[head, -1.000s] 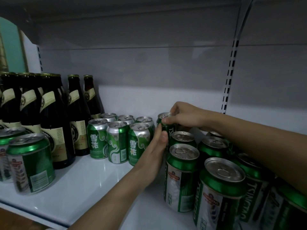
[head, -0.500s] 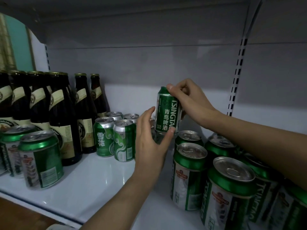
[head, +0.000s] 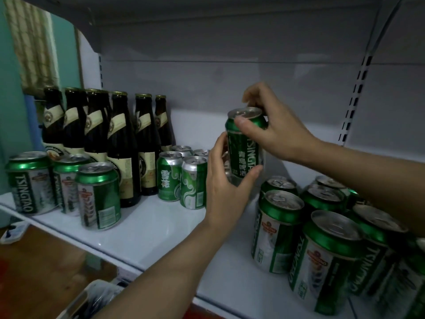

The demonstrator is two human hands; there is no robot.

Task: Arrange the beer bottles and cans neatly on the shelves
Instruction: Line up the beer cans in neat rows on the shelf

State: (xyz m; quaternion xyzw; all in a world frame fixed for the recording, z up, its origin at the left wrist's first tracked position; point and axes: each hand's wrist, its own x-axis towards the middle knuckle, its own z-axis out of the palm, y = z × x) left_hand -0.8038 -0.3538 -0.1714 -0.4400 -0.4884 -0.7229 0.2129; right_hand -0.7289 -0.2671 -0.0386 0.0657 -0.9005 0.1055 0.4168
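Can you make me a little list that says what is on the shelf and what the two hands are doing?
held thing: slim green can, lifted off the shelf
right hand: grips the can's top rim
left hand: holds the can's lower part
left side: dark bottles standing in a row, three green cans in front
middle: small green cans standing by the bottles
right side: cluster of green cans, upright
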